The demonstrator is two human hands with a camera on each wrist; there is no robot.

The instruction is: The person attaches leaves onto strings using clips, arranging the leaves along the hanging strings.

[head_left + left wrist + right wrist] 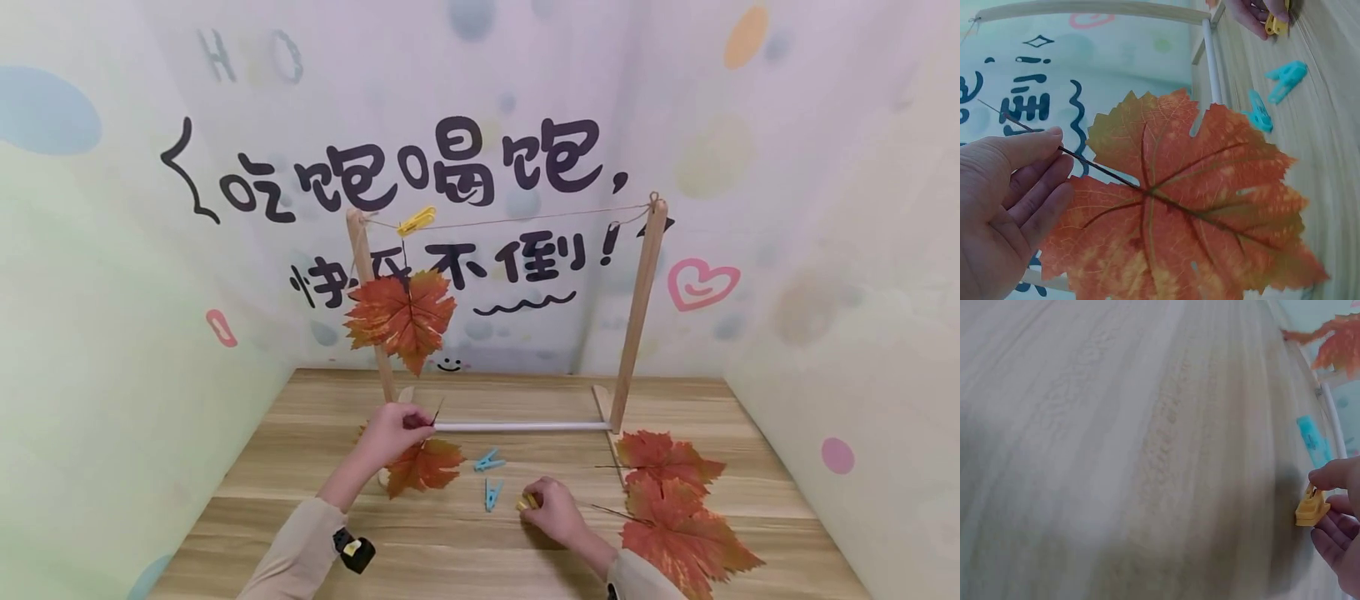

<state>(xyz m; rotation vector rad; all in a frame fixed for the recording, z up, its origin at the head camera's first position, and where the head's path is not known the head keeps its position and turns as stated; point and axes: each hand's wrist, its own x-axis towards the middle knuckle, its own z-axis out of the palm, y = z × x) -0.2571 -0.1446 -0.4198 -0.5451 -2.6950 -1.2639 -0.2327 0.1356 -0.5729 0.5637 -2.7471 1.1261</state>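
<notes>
My left hand (396, 429) pinches the dark stem of an orange-red artificial leaf (1191, 200) between thumb and fingers. In the head view this leaf hangs below the hand, in front of the frame's left foot. Close to the table, my right hand (557, 510) grips a yellow clothespin (1312, 506) by thumb and fingers. Two blue clothespins (492, 495) lie on the wood between the hands. Another leaf (405, 317) hangs by its stem from a yellow clothespin (417, 221) on the string (525, 220), near the left post.
The string runs between two wooden posts (640, 317), joined low down by a white rod (525, 427). Two more leaves (678, 533) lie overlapping at the right of the wooden table (450, 550), stems pointing left. A printed backdrop (480, 75) stands behind.
</notes>
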